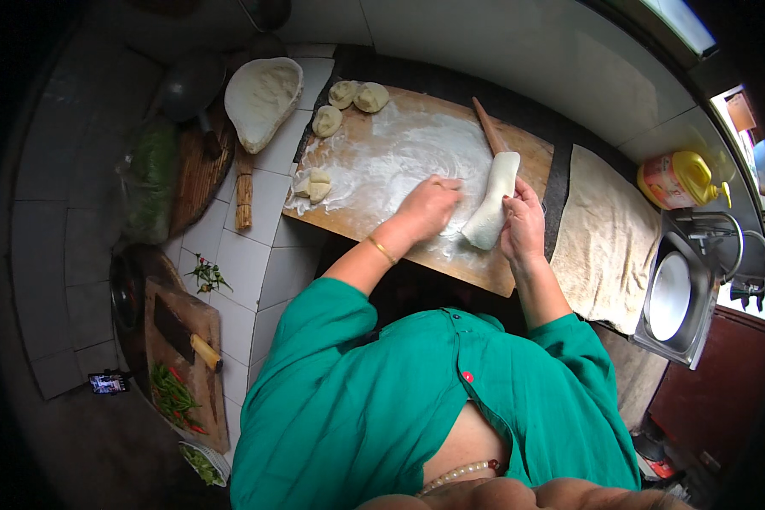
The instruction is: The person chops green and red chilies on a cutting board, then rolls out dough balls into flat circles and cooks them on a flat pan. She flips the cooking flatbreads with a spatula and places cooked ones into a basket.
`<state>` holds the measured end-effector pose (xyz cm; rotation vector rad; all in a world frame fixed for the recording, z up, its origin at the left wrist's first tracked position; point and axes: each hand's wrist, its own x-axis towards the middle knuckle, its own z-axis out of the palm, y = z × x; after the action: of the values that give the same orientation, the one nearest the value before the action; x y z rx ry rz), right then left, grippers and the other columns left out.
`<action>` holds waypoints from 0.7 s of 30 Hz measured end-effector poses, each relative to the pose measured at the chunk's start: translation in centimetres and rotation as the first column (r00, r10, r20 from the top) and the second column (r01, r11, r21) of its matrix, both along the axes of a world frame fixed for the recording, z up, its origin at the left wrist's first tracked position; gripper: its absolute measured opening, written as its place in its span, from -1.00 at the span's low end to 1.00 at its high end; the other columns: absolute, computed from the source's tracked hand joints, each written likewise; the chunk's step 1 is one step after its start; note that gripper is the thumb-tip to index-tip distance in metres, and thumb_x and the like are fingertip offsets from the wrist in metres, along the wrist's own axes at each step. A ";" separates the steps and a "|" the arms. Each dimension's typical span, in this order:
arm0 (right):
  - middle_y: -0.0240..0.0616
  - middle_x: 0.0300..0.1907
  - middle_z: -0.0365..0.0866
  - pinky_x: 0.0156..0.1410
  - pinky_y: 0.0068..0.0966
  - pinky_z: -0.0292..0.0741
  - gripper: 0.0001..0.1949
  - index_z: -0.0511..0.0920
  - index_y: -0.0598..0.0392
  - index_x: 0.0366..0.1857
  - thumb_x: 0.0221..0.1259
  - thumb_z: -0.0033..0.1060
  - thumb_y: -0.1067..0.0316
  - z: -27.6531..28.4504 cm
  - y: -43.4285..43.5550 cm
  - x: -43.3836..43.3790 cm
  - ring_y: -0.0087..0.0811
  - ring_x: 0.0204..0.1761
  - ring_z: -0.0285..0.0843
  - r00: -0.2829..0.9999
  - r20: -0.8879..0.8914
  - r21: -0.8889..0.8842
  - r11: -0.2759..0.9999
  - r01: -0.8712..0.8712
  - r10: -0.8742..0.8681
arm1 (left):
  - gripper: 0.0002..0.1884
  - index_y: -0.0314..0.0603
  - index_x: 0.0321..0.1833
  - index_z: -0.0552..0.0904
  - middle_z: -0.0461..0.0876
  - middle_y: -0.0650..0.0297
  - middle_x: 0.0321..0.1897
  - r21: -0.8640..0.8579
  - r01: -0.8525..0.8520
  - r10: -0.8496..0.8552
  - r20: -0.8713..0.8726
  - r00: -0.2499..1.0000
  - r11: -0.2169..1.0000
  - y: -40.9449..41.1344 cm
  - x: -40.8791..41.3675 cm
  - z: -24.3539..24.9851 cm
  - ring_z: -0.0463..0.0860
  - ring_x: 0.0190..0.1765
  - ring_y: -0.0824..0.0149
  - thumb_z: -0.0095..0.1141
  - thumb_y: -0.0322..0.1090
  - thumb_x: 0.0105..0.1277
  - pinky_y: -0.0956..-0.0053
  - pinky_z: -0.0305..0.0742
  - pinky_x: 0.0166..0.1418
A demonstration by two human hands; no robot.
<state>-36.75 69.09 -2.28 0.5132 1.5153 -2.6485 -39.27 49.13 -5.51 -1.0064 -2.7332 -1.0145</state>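
Note:
My right hand [524,223] holds a sheet of pale dough [494,197] by its right side. The dough is wrapped around a wooden rolling pin [489,127], whose tapered end sticks out beyond it. To the left, my left hand [430,207] is low over the floured wooden board [523,280], slightly blurred, with fingers bent and apart and no object visible in it. Round dough pieces [371,97] sit at the board's far left corner. Smaller dough pieces [319,186] lie near its left edge.
Left are a flour container [264,102], a straw brush [244,201] and a cutting board [213,395] with a cleaver [175,328] and chopped peppers [172,389]. Right are a cloth [602,236], a yellow pump bottle [682,180] and a sink [695,347] holding a white basin [670,296].

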 end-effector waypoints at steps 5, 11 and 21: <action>-0.05 0.27 0.40 0.36 -0.43 0.36 -0.43 0.25 0.31 0.40 0.25 -0.02 0.53 1.5 -3.1 -0.9 -0.30 0.25 0.42 0.969 -0.031 0.172 0.956 -0.238 0.247 | -0.69 -0.27 0.07 0.63 0.66 0.00 0.00 0.326 -0.493 0.284 0.518 0.807 0.807 -4.3 -0.4 -0.3 0.61 0.04 -0.02 0.09 -0.41 0.28 0.26 0.50 0.18; -0.02 0.31 0.33 0.40 -0.38 0.35 -0.44 0.25 0.31 0.39 0.27 -0.02 0.50 1.2 -2.7 -1.5 -0.24 0.32 0.37 0.967 -0.063 0.246 0.943 -0.223 0.245 | -0.60 -0.28 0.13 0.55 0.57 -0.08 0.01 0.285 -0.499 0.452 0.219 0.865 0.818 -4.2 0.3 1.3 0.56 0.06 -0.04 0.17 -0.39 0.20 0.22 0.46 0.22; -0.12 0.07 0.38 0.12 -0.45 0.57 -0.47 0.19 0.32 0.36 0.28 -0.04 0.54 0.8 -2.5 -0.5 -0.31 0.02 0.53 0.977 0.156 -0.063 0.988 -0.139 0.147 | -0.67 -0.23 -0.10 0.55 0.49 0.09 -0.02 -0.287 -0.145 0.142 -0.030 0.989 0.947 -1.6 -0.1 3.4 0.49 0.11 0.06 0.30 -0.31 0.10 0.21 0.45 0.21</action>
<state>-37.28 66.58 -1.50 0.5747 1.3802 -2.4662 -39.41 47.56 -2.13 -0.8221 -2.9539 -0.5987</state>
